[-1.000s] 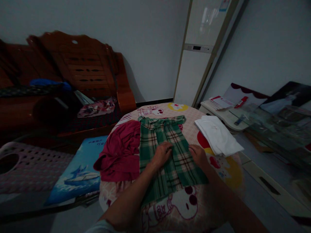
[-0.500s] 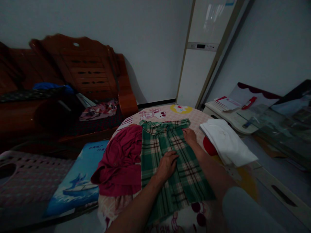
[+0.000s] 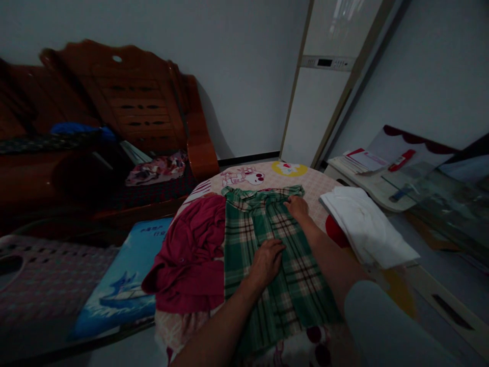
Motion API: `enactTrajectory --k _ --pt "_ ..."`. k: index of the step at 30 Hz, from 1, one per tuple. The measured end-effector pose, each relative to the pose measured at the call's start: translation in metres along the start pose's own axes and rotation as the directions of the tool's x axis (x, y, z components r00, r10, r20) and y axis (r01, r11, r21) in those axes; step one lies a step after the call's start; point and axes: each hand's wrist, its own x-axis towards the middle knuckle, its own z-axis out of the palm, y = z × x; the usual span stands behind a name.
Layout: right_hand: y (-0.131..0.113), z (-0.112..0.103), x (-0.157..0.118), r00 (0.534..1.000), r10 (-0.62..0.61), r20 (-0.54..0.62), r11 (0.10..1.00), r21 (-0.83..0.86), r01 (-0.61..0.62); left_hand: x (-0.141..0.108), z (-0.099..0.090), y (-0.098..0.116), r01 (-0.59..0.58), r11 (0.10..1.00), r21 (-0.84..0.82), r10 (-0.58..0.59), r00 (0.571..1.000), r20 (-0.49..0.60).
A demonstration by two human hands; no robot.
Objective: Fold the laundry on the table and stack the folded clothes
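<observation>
A green plaid shirt [image 3: 244,239] lies folded lengthwise on the round table, its collar end at the far side. Resting on the middle of it is my left hand [image 3: 269,259], fingers laid out over the cloth. My right hand [image 3: 297,207] is at the shirt's upper right, just below the collar, with its fingertips pinched on the fabric. To the left, a crumpled magenta garment [image 3: 191,255] touches the shirt's edge. A folded white cloth [image 3: 367,224] lies on the table's right side.
The table wears a pink patterned cloth [image 3: 244,178]. A wooden sofa [image 3: 133,107] stands at the back left. Beside the table are a blue printed bag [image 3: 126,280] and a pink woven plastic chair [image 3: 57,280]. A side cabinet with papers [image 3: 367,160] stands at the right.
My right hand has shifted slightly inward from the shirt's right edge, toward the collar. My left hand stays on the shirt's middle. The camera view has tilted slightly.
</observation>
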Motion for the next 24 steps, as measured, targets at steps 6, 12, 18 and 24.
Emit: enactTrajectory --k 6,12,18,24 --pt "-0.006 -0.002 -0.008 0.987 -0.162 -0.005 0.977 -0.139 0.160 0.000 0.001 -0.001 -0.016 1.000 -0.007 0.016 1.000 -0.016" --pt "-0.009 -0.005 -0.003 0.996 -0.088 -0.002 0.990 -0.108 0.087 -0.001 -0.004 0.003 -0.008 1.000 0.011 0.007 0.999 0.035" --pt "-0.010 -0.007 0.002 1.000 0.017 0.011 0.999 -0.052 -0.016 0.000 -0.008 0.006 -0.038 0.999 0.032 0.035 0.994 0.104" --pt "-0.001 -0.017 0.004 0.999 -0.030 0.031 0.999 -0.017 0.031 0.002 -0.006 0.004 0.011 0.997 0.073 -0.017 0.997 0.081"
